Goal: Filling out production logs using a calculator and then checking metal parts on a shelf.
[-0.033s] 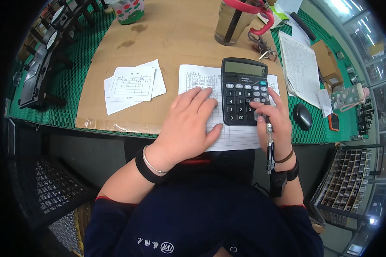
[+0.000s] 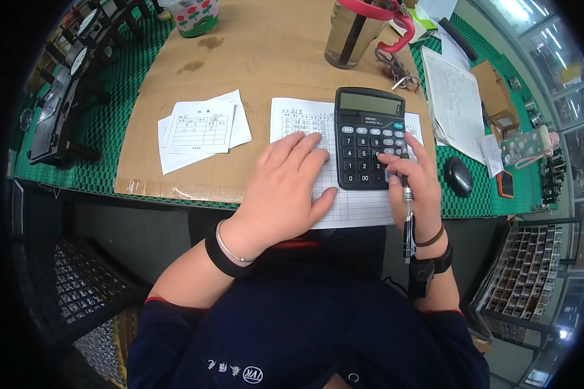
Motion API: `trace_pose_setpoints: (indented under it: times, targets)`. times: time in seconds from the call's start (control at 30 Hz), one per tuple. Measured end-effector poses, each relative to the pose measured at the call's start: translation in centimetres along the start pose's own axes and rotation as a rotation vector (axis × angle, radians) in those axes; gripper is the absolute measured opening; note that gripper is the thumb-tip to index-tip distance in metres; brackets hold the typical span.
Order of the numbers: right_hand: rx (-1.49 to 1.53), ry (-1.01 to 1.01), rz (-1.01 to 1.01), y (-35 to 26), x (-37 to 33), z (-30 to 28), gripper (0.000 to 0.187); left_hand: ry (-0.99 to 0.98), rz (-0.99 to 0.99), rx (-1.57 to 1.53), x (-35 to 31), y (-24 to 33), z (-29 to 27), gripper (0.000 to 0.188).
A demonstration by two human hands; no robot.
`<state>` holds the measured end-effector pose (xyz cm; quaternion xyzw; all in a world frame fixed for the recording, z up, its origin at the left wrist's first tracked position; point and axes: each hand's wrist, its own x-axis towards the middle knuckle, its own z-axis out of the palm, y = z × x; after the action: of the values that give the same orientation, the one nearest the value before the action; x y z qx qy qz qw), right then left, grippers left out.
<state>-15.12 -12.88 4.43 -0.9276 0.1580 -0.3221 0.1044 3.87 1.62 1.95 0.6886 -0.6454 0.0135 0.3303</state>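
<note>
Fingers (image 2: pixel 305 150) rest on paper (image 2: pixel 363 211) over cardboard (image 2: pixel 259 65); seemingly racks (image 2: pixel 524 272) either side.

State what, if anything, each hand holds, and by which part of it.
The right hand holds a pen by its barrel, toward the end farther from the body. The left hand holds nothing, resting on the gridded sheet.

A workshop, by its dial gauges (image 2: pixel 80 62), gridded racks (image 2: pixel 522 275) and green-matted bench (image 2: pixel 468 207)

A black calculator (image 2: pixel 363 146) lies face-up on a white, gridded, partly filled sheet (image 2: pixel 360 211), a slim pen (image 2: pixel 408 217) held beside it.
</note>
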Motion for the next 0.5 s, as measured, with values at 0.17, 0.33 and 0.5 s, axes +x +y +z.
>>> trace_pose_setpoints:
  times: [0.17,0.33,0.5]
  targets:
    - [0.083,0.020,0.031,0.19,-0.54,-0.33,0.027,-0.004,-0.004,0.001,0.07,-0.04,0.11,0.045]
    - [0.055,-0.020,0.031,0.03,-0.76,-0.09,0.027,-0.008,-0.011,-0.002,0.10,0.03,0.15,0.045]
    - [0.069,0.017,0.036,-0.55,0.16,0.18,0.027,-0.002,-0.005,0.004,0.10,0.00,0.12,0.045]
